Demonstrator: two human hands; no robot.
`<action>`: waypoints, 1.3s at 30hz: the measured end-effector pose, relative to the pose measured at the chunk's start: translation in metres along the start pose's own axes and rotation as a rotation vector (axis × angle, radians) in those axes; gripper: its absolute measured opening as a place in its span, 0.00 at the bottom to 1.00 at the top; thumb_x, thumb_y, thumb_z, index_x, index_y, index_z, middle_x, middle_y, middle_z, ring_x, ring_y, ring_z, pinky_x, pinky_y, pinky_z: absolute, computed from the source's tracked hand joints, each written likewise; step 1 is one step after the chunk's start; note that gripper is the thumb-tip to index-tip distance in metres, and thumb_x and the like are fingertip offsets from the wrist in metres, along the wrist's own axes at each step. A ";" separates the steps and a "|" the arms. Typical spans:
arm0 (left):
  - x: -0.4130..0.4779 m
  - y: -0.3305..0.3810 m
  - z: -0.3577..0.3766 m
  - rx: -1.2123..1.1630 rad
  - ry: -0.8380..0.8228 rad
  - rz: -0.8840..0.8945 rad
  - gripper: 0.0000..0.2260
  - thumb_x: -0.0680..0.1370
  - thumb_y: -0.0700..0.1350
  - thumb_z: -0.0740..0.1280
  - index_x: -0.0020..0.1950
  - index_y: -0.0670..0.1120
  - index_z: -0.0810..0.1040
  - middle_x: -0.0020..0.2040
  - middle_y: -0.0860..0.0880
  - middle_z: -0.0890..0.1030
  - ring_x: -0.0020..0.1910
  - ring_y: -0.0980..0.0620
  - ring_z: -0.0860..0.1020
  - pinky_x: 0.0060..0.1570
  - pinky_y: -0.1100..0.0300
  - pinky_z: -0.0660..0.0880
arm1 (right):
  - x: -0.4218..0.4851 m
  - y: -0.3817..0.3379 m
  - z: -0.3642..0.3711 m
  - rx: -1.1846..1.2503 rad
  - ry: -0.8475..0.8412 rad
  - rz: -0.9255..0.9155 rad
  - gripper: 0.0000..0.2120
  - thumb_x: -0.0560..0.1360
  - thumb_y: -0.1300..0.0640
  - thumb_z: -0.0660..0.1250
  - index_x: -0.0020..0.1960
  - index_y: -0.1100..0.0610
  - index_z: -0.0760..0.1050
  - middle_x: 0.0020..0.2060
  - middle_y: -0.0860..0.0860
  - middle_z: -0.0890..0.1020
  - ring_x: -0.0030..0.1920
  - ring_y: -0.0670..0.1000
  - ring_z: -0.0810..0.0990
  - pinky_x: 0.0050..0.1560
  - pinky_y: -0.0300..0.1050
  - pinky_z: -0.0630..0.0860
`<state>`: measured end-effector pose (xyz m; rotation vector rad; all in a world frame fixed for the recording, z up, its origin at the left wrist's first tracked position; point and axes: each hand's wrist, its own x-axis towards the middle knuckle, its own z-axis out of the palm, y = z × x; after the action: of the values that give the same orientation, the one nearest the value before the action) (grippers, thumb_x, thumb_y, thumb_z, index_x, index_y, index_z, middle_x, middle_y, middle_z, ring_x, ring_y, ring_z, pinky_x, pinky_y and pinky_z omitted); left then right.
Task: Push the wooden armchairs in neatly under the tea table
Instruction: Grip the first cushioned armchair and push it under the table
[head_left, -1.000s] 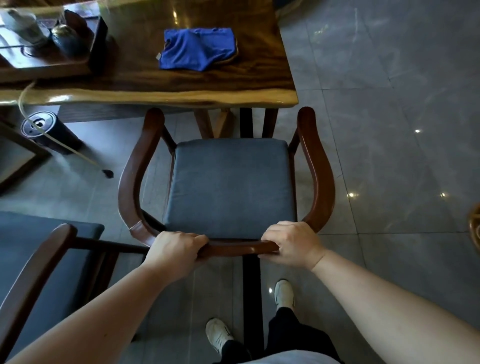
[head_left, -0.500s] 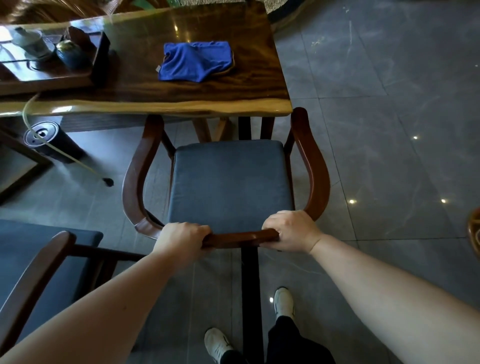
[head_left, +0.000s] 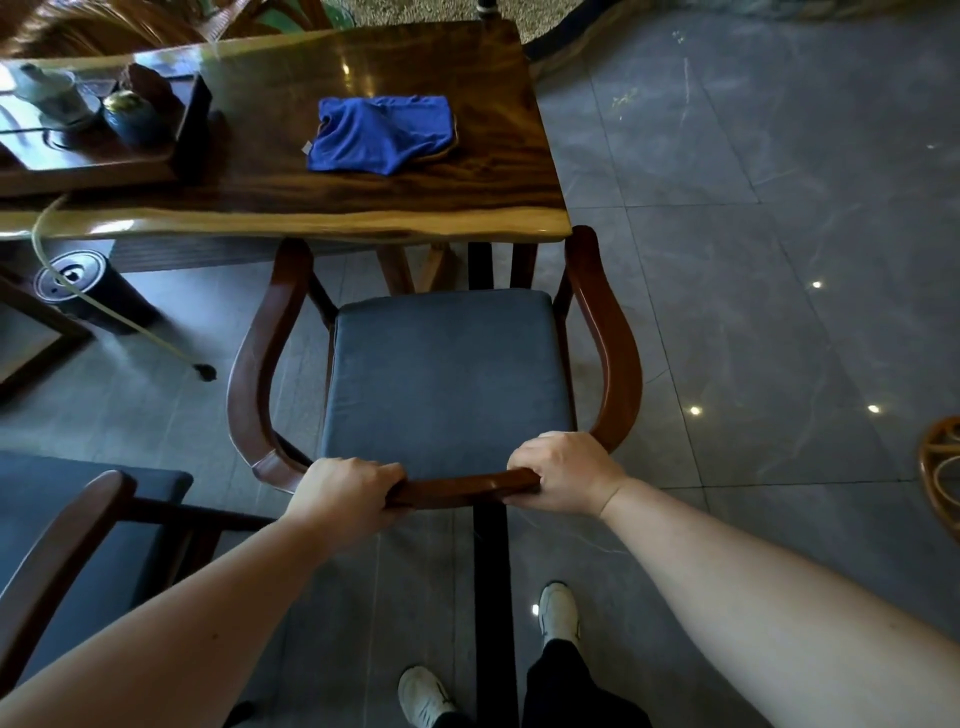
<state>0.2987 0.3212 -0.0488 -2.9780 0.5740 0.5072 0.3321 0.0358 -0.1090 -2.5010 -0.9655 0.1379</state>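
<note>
Both hands are wrapping the curved back rail of the armchair (head_left: 441, 374) at centre frame: left hand (head_left: 345, 493) closed over the rail's left part, right hand (head_left: 563, 480) closed over its right part, each grip clamping the wood, a bare stretch of rail showing between them.

The chair is standing square to the bench (head_left: 363, 213), which is filling the upper left of the frame. Its armrest tips are reaching the bench's near edge, the right one showing just past the bench corner; the grey seat cushion (head_left: 447, 374) is lying wholly outside the edge. So I am judging the push as barely begun.

Handling: solid dark wood, stiff, probably heavy, and the tiled floor (head_left: 753, 312) is looking glossy, so I am expecting the legs to slide rather than catch. The back rail is the sensible hold, both hands spaced for steering. Cushion is soft, no use for pushing.

A second armchair (head_left: 67, 545) is waiting at lower left. A blue cloth (head_left: 382, 132) is lying on the bench.
</note>
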 end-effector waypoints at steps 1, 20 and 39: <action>-0.003 -0.001 0.002 -0.007 0.001 0.002 0.15 0.75 0.63 0.62 0.52 0.54 0.74 0.46 0.54 0.81 0.45 0.52 0.79 0.39 0.57 0.72 | 0.000 0.000 0.002 -0.003 0.001 -0.006 0.11 0.70 0.42 0.73 0.40 0.49 0.78 0.36 0.46 0.82 0.38 0.52 0.80 0.33 0.47 0.76; 0.006 -0.068 -0.014 0.076 -0.030 -0.067 0.16 0.73 0.65 0.63 0.51 0.56 0.75 0.44 0.54 0.82 0.44 0.51 0.80 0.37 0.58 0.70 | 0.062 -0.027 0.013 0.000 0.050 -0.050 0.13 0.70 0.41 0.72 0.42 0.51 0.79 0.37 0.47 0.82 0.38 0.54 0.81 0.33 0.48 0.76; 0.004 -0.056 -0.004 -0.007 -0.009 -0.076 0.13 0.74 0.63 0.65 0.51 0.55 0.76 0.43 0.53 0.81 0.41 0.51 0.79 0.37 0.57 0.72 | 0.055 -0.023 0.006 -0.046 -0.057 -0.060 0.14 0.72 0.40 0.68 0.43 0.51 0.79 0.38 0.48 0.82 0.39 0.53 0.80 0.34 0.45 0.73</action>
<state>0.3242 0.3710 -0.0466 -2.9890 0.4577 0.5180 0.3580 0.0895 -0.1002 -2.5186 -1.0770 0.1709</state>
